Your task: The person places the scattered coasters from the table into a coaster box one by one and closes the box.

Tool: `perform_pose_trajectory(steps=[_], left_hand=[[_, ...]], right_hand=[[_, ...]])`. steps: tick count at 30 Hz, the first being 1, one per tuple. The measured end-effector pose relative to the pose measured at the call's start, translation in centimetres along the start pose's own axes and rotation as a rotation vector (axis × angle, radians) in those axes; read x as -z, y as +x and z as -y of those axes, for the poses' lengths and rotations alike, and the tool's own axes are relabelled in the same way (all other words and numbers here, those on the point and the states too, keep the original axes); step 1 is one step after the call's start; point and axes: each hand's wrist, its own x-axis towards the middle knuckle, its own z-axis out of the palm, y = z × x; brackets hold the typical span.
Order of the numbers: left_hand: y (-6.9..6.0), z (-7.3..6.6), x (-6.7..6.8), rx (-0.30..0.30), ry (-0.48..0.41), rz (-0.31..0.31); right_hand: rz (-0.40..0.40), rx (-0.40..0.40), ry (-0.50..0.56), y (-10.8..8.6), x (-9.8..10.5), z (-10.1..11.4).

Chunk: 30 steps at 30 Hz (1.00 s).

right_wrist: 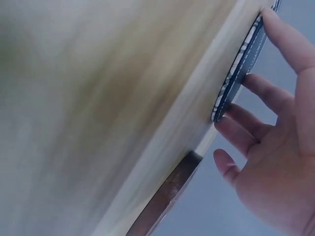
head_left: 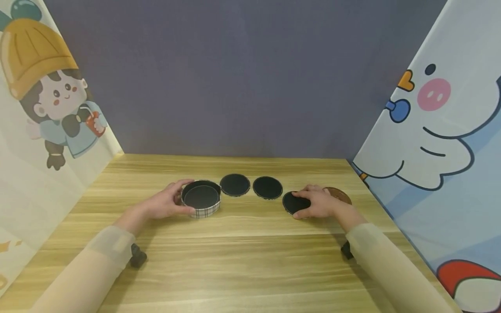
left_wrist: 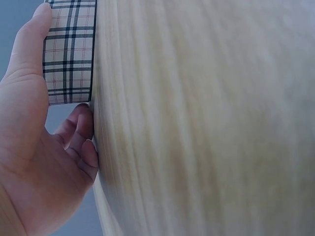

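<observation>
The left hand (head_left: 170, 202) hides the left side of the plaid round holder (head_left: 207, 211), so only the front and right of its wall show from the head; in the left wrist view the holder runs off the top edge and the far fingers pass out of sight. The thumb and fingers grasp it around the wall. The right hand (head_left: 321, 203) grasps a black disc (head_left: 293, 203) at its edge, covering its right part; whether the disc touches the worktop (head_left: 242, 256) cannot be told. Behind that hand a brown disc (head_left: 339, 194) is partly covered, and in the right wrist view it is cut off at the bottom edge. Both sleeves (head_left: 381, 256) leave the head view at the bottom. The holder stands upright at the left end of the row, its mouth facing up and its short central axis vertical; being round, it has no long side. Two black coasters (head_left: 235, 185) lie flat between the hands, the left one just beside the holder.
</observation>
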Motion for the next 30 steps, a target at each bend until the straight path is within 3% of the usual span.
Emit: perform_pose_trajectory(steps=[14, 30], left_hand=[[0.2, -0.2, 0.0, 0.010, -0.009, 0.013], [0.0, -0.3, 0.1, 0.015, 0.018, 0.005]], right_hand=[[0.022, 0.118, 0.044, -2.2, -0.4, 1.8], [0.012, 0.190, 0.016, -1.5, -2.3, 5.6]])
